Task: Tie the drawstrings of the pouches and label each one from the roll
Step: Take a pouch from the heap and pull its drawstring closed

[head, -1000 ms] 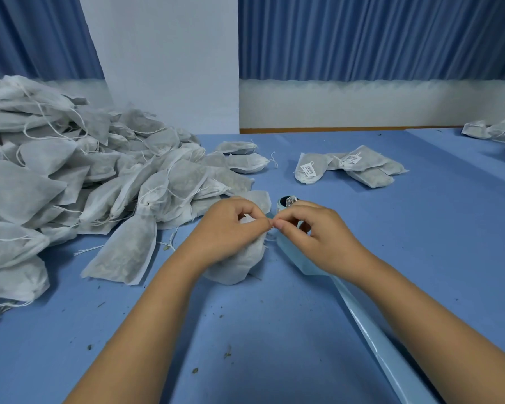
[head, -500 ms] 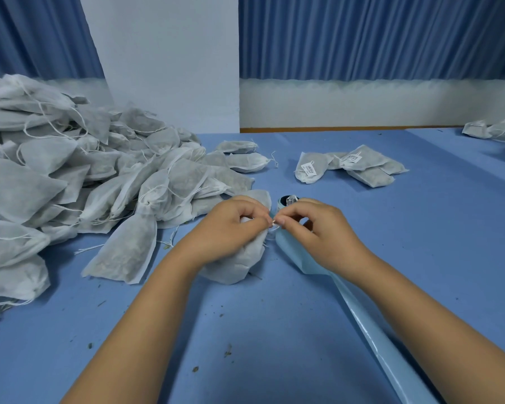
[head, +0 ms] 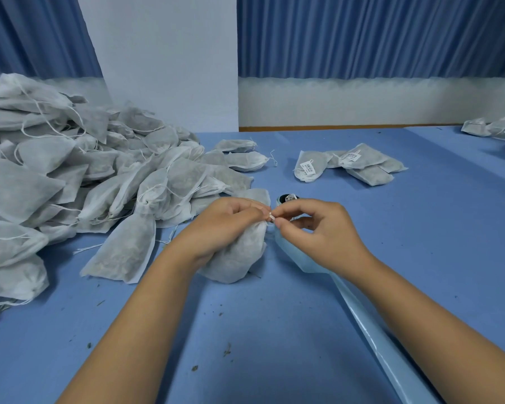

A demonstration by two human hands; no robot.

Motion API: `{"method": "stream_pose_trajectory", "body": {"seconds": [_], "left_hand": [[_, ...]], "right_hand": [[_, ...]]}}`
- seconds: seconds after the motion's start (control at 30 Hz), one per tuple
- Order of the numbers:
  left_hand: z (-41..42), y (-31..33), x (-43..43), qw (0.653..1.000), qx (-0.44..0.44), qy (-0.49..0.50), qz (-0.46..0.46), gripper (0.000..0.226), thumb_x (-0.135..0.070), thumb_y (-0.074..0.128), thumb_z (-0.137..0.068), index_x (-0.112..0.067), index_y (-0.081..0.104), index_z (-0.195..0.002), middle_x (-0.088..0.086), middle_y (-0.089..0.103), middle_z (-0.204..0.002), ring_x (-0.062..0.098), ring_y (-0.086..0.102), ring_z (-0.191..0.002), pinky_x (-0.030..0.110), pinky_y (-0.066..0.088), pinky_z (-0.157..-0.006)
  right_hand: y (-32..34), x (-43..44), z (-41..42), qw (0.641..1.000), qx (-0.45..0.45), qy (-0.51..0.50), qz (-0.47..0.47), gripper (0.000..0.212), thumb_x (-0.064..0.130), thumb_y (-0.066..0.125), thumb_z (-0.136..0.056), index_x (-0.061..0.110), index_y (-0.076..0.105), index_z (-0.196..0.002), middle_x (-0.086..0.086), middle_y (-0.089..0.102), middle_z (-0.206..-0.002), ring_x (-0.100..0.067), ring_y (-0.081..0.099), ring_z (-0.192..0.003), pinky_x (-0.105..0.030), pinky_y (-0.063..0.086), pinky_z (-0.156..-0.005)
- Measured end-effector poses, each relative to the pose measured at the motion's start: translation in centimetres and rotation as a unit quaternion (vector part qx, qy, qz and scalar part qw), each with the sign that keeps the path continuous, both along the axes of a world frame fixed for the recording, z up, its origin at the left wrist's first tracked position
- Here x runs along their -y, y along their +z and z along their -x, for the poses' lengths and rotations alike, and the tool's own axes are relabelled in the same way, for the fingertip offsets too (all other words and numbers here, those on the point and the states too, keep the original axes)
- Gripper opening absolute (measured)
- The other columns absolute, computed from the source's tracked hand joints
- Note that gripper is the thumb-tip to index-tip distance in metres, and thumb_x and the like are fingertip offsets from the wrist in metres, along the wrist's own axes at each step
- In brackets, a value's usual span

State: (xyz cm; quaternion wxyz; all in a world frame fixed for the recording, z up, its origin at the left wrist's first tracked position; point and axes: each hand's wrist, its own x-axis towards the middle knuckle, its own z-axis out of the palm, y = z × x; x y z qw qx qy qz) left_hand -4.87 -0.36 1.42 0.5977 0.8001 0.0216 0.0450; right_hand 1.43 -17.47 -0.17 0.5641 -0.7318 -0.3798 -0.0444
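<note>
Tabletop (head: 420, 243), pouch (head: 236, 258) under left hand (head: 216, 228), drawstring (head: 271, 217) in right hand's (head: 324, 231) grip

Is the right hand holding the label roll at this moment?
No: the right hand pinches the drawstring at the pouch neck, while the roll sits on the table behind it.

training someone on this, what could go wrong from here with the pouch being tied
1. The left hand and right hand pinch the drawstring only at the fingertips; it may slip and leave the pouch loosely tied.
2. The strip from the roll runs close under the right wrist; an arm move could drag it.
3. The pile sits close by; this pouch shows no label and could get mixed in.
</note>
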Motion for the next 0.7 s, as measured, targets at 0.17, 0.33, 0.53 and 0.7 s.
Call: {"method": "stream_pose_trajectory", "body": {"seconds": [0.17,0.33,0.53,0.7], "left_hand": [[-0.1,-0.2,-0.1,1.000,-0.005,0.007,-0.016,0.023,-0.041,0.062,-0.079,-0.026,0.078,-0.088,-0.008,0.076,-0.097,0.008,0.067,-0.104,0.028,0.046,-0.093],[0.0,-0.5,-0.2,0.998,0.001,-0.018,-0.055,0.051,-0.048,0.083,-0.062,-0.029,0.068,-0.106,-0.015,0.072,-0.108,0.001,0.061,-0.113,0.030,0.044,-0.102],[-0.2,-0.3,0.2,0.995,0.026,-0.006,-0.095,0.006,-0.026,0.071,-0.089,-0.023,0.076,-0.086,-0.010,0.076,-0.086,0.002,0.064,-0.086,0.018,0.046,-0.085],[0.0,0.1,0.3,0.996,0.047,-0.002,-0.073,0.018,-0.020,0.064,-0.095,-0.020,0.073,-0.079,-0.008,0.074,-0.076,-0.004,0.059,-0.067,0.006,0.042,-0.066]], "right_hand": [[0.0,0.1,-0.2,1.000,-0.026,0.000,-0.005,0.006,0.009,0.076,-0.081,0.013,0.077,-0.085,0.004,0.075,-0.080,-0.007,0.069,-0.074,-0.017,0.052,-0.071],[0.2,0.1,-0.5,0.997,-0.076,0.005,-0.029,0.005,0.009,0.074,-0.083,0.013,0.076,-0.080,0.004,0.074,-0.078,-0.004,0.065,-0.070,-0.015,0.048,-0.066],[0.7,0.3,-0.7,0.991,-0.120,-0.002,-0.051,0.009,0.006,0.070,-0.085,0.012,0.076,-0.082,-0.004,0.075,-0.081,-0.011,0.065,-0.072,-0.030,0.055,-0.077],[1.1,0.4,-0.8,0.970,-0.221,-0.014,-0.098,0.009,0.007,0.068,-0.086,0.010,0.074,-0.080,-0.004,0.072,-0.076,-0.012,0.062,-0.069,-0.025,0.057,-0.075]]}}
